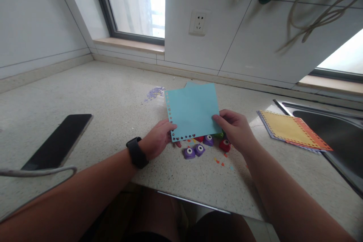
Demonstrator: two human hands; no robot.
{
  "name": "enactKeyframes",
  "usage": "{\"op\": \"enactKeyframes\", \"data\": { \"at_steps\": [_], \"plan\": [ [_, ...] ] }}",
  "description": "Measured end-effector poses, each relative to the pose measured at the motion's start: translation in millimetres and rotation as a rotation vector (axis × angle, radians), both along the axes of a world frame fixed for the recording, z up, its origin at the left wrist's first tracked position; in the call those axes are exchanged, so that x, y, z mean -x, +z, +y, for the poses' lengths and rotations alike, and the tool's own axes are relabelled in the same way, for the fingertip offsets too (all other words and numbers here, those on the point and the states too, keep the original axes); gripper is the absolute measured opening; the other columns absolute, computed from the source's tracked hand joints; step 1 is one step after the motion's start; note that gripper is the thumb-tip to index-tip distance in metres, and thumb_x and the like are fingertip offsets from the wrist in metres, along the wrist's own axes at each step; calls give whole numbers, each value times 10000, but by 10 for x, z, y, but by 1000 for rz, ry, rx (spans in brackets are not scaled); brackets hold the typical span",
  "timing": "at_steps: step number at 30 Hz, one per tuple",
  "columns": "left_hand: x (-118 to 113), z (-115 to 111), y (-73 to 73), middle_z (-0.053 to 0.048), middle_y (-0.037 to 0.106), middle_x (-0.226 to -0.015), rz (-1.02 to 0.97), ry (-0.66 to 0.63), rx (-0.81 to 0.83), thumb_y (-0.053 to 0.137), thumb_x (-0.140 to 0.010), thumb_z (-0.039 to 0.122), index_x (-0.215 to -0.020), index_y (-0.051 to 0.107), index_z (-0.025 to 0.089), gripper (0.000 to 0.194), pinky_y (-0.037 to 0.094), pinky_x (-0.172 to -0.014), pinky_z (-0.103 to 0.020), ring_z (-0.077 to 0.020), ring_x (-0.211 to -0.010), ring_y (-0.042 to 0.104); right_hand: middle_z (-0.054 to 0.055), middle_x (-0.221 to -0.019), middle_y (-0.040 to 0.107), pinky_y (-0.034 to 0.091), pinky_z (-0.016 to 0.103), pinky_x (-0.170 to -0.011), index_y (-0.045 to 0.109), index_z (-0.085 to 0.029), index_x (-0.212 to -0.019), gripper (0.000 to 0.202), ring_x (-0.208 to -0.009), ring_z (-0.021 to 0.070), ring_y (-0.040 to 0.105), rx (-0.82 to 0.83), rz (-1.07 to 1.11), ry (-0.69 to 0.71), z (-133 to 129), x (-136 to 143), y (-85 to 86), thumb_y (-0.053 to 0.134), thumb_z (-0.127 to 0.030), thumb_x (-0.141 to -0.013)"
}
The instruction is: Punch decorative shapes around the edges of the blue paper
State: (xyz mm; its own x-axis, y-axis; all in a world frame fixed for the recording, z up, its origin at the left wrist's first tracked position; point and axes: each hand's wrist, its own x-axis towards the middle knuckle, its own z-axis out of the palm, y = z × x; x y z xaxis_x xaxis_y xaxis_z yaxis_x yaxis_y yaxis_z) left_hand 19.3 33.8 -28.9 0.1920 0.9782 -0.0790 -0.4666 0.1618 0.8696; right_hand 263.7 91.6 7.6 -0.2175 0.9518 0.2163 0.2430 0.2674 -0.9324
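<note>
Paper (193,111) sits between my left hand (159,138) and right hand (235,128), fingers (173,126) pinching opposite edges, probably keeping it flat; punches (199,150) lie below, between those fingers, likely for easy reach.

The light-blue sheet (191,111) hides most of a second blue sheet (190,84) behind it, some fingers of the left hand (157,140), and parts of the red punch (200,138) and the green punch (219,135) by its lower edge. On the counter (113,94), the purple scraps (155,93) (a loose little scatter) are too small for their shapes to be told. The sink (340,140) runs off the right edge, the grey cable (36,172) off the left, and the looped cord (306,29) is blurred.
</note>
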Motion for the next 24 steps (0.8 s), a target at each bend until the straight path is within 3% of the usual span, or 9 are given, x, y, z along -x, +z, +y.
{"op": "enactKeyframes", "data": {
  "at_steps": [11,24],
  "plan": [
    [8,1,-11,-49,673,-702,2,-12,2,630,-818,230,-865,619,125,115,498,-458,-286,-154,-471,614,-2,-645,562,333,255,-483,673,-188,-732,304,-550,120,441,-19,-22,-4,-13,5,20,738,-474,-809],
    [13,5,-31,-69,691,-755,21,-20,13,619,-825,220,-840,608,140,83,516,-480,-300,-164,-516,630,1,-665,571,345,253,-489,676,-187,-742,301,-558,121,450,-24,-28,10,-5,-12,3,734,-471,-821]
  ]
}}
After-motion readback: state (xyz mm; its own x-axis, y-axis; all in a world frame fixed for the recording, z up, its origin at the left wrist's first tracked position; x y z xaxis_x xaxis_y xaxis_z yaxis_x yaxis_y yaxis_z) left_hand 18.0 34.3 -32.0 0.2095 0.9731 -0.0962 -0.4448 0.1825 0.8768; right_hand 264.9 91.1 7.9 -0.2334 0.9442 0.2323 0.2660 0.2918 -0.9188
